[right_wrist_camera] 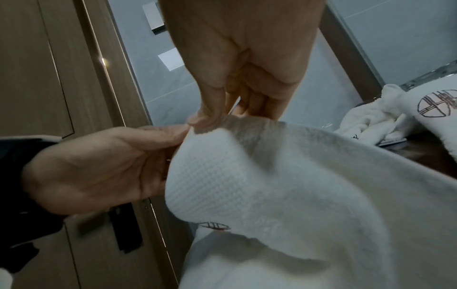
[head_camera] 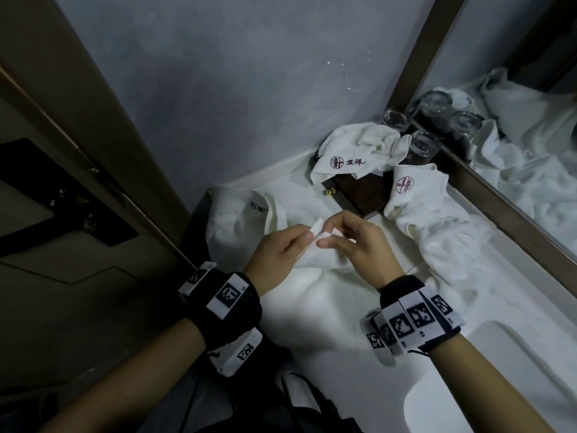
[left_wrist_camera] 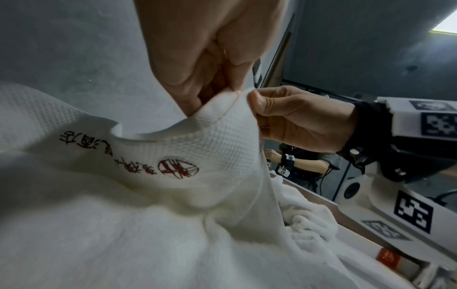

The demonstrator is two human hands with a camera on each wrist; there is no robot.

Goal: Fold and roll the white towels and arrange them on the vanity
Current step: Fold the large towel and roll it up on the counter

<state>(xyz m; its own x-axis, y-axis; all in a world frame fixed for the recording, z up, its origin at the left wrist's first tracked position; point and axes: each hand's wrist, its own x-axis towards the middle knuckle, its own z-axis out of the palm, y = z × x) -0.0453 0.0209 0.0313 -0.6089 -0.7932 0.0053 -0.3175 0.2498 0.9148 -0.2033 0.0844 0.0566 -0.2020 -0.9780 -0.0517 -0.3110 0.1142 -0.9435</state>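
A white waffle-weave towel [head_camera: 312, 289] with a red seal logo [left_wrist_camera: 178, 168] lies spread over the vanity top. Both hands lift one corner of it just above the counter. My left hand [head_camera: 307, 238] pinches the hem from the left, thumb over curled fingers [left_wrist_camera: 212, 93]. My right hand [head_camera: 329, 237] pinches the same corner from the right with thumb [right_wrist_camera: 206, 117] and forefinger. The two hands nearly touch. A second crumpled towel [head_camera: 359, 151] sits on a dark wooden box [head_camera: 359, 192]. A third towel [head_camera: 421, 207] drapes off the box's right side.
Upturned glasses [head_camera: 421, 148] stand behind the box against the mirror [head_camera: 515, 135], which runs along the right. A sink basin [head_camera: 499, 370] is sunk into the counter at lower right. A wooden door [head_camera: 78, 182] and grey wall close off the left.
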